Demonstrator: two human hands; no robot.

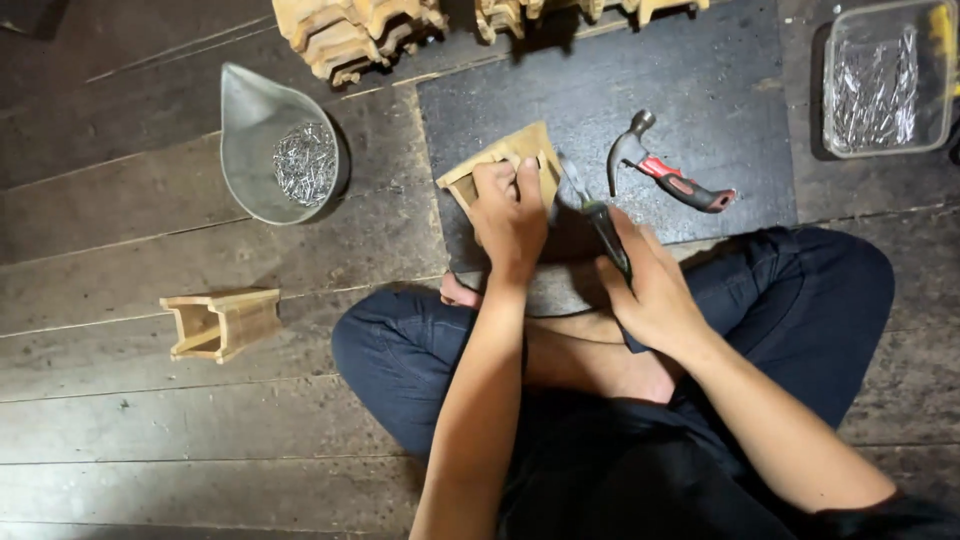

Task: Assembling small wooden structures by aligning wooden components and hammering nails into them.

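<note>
Head view: our left hand (508, 215) presses the small wooden box (502, 165) flat on the dark board (700, 90) ahead of our knees, right hand (655, 290) closed around a dark tool (598, 218) at its edge; we judge a steady hold-down and a low tool angle best

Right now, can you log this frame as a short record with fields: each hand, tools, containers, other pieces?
left hand: presses a small wooden piece against the dark mat
right hand: grips a dark-handled tool beside that piece
hammer: lies loose on the mat, red and black handle
metal bowl: on the floor, holds nails
clear tub: upper right, holds nails
other pieces: one finished wooden box on the floor; a stack at the top edge
</note>
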